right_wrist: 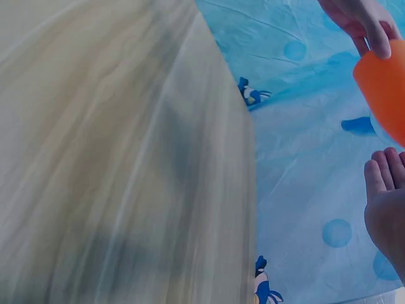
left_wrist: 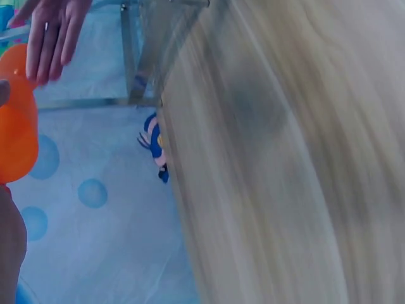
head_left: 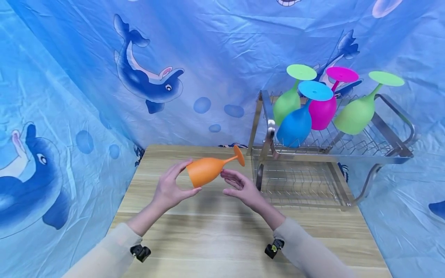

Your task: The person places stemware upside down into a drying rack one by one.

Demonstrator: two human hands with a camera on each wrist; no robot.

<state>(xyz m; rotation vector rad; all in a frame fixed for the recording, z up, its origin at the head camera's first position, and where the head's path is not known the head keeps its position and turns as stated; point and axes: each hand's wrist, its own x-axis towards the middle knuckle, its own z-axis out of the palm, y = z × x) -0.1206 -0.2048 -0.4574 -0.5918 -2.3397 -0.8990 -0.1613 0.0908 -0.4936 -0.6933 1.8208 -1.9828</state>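
An orange plastic wine glass (head_left: 206, 172) is held on its side above the table, its rim to the left and its foot up to the right. My left hand (head_left: 172, 187) grips the bowl near the rim between thumb and fingers. Close to the stem end, my right hand (head_left: 243, 190) has its fingers loosely bent and grips nothing; whether a fingertip touches the glass I cannot tell. In the right wrist view the orange bowl (right_wrist: 386, 88) lies above the right fingers. The left wrist view shows the orange bowl (left_wrist: 18, 136) at its left edge.
A metal two-tier dish rack (head_left: 333, 157) stands at the back right of the wooden table (head_left: 208, 239). Upside down on its upper tier are a blue glass (head_left: 295, 125), a pink glass (head_left: 323, 112) and two green glasses (head_left: 356, 114). A dolphin-print curtain (head_left: 222, 58) hangs behind.
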